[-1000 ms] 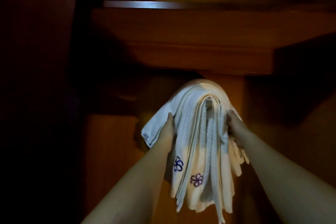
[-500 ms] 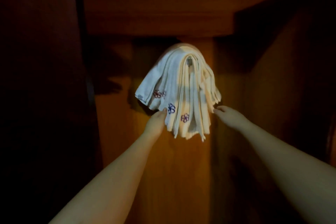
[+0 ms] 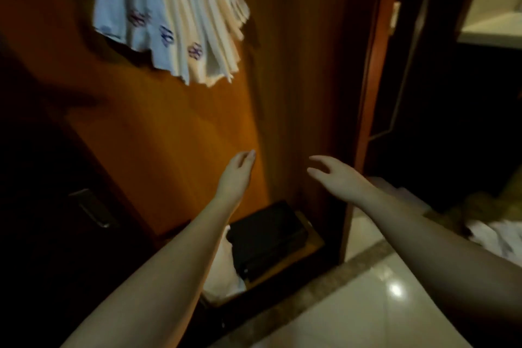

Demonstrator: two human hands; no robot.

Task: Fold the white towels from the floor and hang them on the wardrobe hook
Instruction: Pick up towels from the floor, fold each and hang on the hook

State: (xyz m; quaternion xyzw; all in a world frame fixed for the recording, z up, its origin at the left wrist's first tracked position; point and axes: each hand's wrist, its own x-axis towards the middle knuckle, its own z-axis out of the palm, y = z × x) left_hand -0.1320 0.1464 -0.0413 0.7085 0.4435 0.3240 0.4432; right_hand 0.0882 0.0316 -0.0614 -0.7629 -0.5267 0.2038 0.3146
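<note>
Overhead, pleated, seemingly embroidered white towels (image 3: 169,17) hang; left hand (image 3: 236,175), right hand (image 3: 336,175) empty.

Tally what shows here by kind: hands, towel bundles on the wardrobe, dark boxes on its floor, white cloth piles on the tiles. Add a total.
Hands: 2, left hand and right hand, both empty.
Hanging towels: 1 bundle.
Dark box: 1.
White cloth pile on the tiles: 1.
Total: 5.
</note>
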